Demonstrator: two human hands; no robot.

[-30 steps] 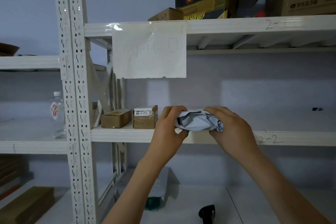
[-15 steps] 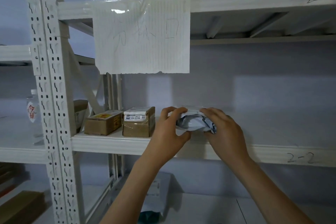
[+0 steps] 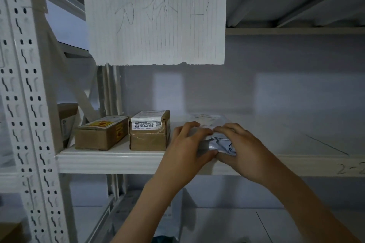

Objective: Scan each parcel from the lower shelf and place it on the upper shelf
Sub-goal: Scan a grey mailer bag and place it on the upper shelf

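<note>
A crumpled grey-white plastic mailer parcel (image 3: pixel 219 143) lies on the white shelf (image 3: pixel 122 161) marked 2-2, near its front edge. My left hand (image 3: pixel 185 146) grips the parcel's left end and my right hand (image 3: pixel 240 149) grips its right end, thumbs underneath at the front. Much of the parcel is covered by my fingers. Left of it stand two brown cardboard parcels, one with a white label (image 3: pixel 150 131) and one with a yellow sticker (image 3: pixel 102 135).
A lined paper sheet (image 3: pixel 156 16) hangs from the shelf above. The perforated white upright (image 3: pixel 25 104) stands at the left, with another box (image 3: pixel 68 120) behind it. To the right of my hands the shelf surface (image 3: pixel 296 134) is bare. A lower shelf (image 3: pixel 227 223) shows below.
The camera has moved closer and lower toward the shelf. Both hands have carried the mailer forward and down onto the shelf surface beside the labelled box.
</note>
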